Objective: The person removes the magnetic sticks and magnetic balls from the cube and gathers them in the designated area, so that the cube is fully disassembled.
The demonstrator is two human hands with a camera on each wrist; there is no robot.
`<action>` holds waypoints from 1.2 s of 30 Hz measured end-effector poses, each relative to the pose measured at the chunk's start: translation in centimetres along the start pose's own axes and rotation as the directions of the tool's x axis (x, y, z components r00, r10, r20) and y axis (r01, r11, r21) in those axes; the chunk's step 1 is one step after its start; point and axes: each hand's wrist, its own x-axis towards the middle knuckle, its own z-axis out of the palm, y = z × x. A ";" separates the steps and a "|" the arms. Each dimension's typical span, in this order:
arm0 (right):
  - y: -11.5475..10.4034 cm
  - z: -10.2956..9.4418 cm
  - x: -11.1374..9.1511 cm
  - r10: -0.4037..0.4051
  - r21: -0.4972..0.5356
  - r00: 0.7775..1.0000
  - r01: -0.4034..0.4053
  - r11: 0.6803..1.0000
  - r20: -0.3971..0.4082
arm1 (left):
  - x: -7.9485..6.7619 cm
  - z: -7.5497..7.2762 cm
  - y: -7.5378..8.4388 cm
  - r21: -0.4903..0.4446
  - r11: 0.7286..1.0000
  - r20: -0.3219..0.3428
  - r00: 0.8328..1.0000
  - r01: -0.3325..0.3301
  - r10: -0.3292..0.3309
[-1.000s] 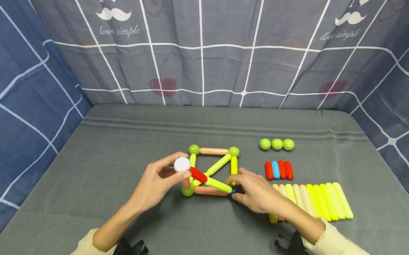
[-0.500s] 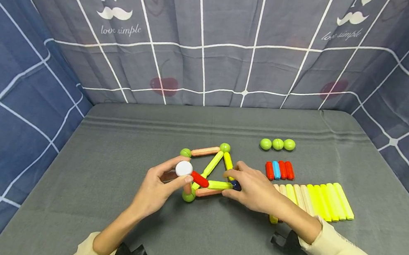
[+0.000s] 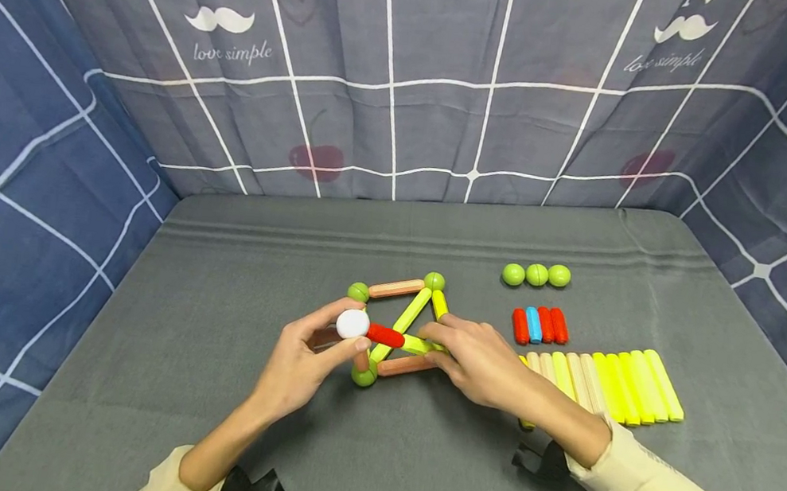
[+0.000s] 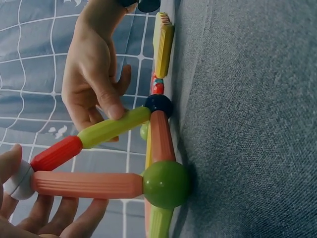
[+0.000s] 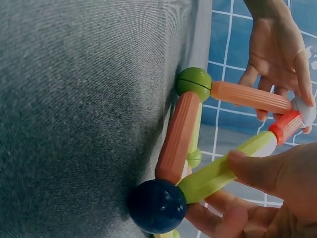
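My left hand (image 3: 313,349) pinches a white ball (image 3: 352,324) held above the near left green ball (image 3: 364,374). An upright orange stick (image 4: 89,184) joins those two balls. From the white ball a short red stick (image 3: 386,335) leads into a yellow-green stick (image 4: 114,128), sloping down to a dark blue ball (image 5: 157,206) on the cloth. Thumb and fingers of my right hand (image 3: 482,363) pinch that yellow-green stick near its lower end. In the head view the right hand hides the blue ball. A flat frame of sticks and balls, with a diagonal stick (image 3: 409,315), lies beneath.
Three green balls (image 3: 537,275) stand in a row at the back right. Below them lie short red and blue sticks (image 3: 535,325), then a row of yellow and wood-coloured sticks (image 3: 609,387) beside my right forearm. A checked curtain (image 3: 421,120) encloses the grey cloth.
The frame has turned, its far side shifting left. My right hand has moved slightly left, from around the blue ball onto the yellow-green stick, which now lines up closer with the red one.
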 end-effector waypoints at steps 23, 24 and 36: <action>1.5 -0.1 -0.3 0.081 0.113 0.987 -0.065 0.991 -0.141 | -0.1 -0.2 -0.1 0.014 1.000 -0.023 1.000 0.021 -0.020; 1.5 -0.1 -0.3 0.084 0.117 0.986 -0.067 0.991 -0.142 | -0.1 -0.2 -0.1 0.013 1.000 -0.022 1.000 0.020 -0.020; 1.8 -0.8 -1.9 0.163 0.276 0.971 -0.111 0.955 -0.176 | -0.1 -0.1 -0.1 0.023 0.999 -0.015 1.000 0.023 -0.023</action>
